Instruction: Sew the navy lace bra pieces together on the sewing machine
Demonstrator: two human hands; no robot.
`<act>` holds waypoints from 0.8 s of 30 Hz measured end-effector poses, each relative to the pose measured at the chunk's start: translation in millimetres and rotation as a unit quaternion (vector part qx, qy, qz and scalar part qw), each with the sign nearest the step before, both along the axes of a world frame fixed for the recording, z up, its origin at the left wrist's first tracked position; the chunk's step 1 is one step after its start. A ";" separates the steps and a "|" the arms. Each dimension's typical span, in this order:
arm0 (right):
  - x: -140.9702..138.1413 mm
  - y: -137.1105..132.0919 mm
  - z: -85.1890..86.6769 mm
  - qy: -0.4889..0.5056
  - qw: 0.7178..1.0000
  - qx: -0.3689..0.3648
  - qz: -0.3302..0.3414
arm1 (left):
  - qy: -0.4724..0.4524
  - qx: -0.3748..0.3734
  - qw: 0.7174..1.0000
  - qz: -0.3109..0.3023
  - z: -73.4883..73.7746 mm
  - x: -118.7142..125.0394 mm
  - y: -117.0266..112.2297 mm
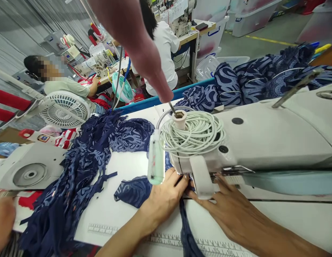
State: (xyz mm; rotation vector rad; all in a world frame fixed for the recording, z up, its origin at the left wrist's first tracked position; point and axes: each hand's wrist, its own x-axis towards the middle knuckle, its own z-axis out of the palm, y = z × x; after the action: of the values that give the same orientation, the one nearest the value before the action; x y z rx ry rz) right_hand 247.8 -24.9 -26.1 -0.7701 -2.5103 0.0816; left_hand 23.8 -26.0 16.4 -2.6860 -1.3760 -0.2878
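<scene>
Under the head of a white sewing machine (pixel 267 139), my left hand (pixel 164 192) has its fingers bent and pressed together on navy fabric (pixel 184 207). Close beside it, my right hand (pixel 230 210) reaches in from the right, its thumb and fingers at the same fabric. The machine's white front part (pixel 202 176) hides some of the right fingertips and the stitching spot. A narrow navy strip hangs from between the hands toward me. To the left of my left hand lies a navy patterned piece (pixel 135 191), partly under the wrist.
Atop the machine sit a coil of pale cord (pixel 200 132) and a pink handle (pixel 144 50) on a thin metal shaft. Navy pieces (pixel 85 160) pile at left; bundles (pixel 243 82) lie behind. A co-worker's blurred hand (pixel 3 221) is at the left edge. Two people sit beyond.
</scene>
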 end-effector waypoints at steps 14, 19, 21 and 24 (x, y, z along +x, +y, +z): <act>-1.3 -3.1 13.8 0.060 0.997 -0.032 0.037 | -0.073 0.102 0.991 0.049 -17.9 10.7 -18.4; -6.0 -11.9 16.5 0.069 0.996 -0.037 0.034 | -0.023 0.083 0.995 0.059 -13.7 13.0 -14.8; -3.9 -10.6 17.9 0.078 0.996 -0.031 0.039 | -0.007 0.108 0.993 0.054 -17.2 18.0 -16.3; 0.9 -3.8 16.0 0.094 0.995 -0.025 0.027 | -0.012 0.139 0.989 0.042 -23.4 20.2 -18.0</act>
State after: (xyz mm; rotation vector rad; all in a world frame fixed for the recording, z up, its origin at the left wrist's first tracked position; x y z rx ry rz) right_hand 248.7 -28.6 -10.1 -0.6811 -2.3569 0.2264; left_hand 43.9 -44.0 -7.0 -2.3984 -1.3400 -0.4674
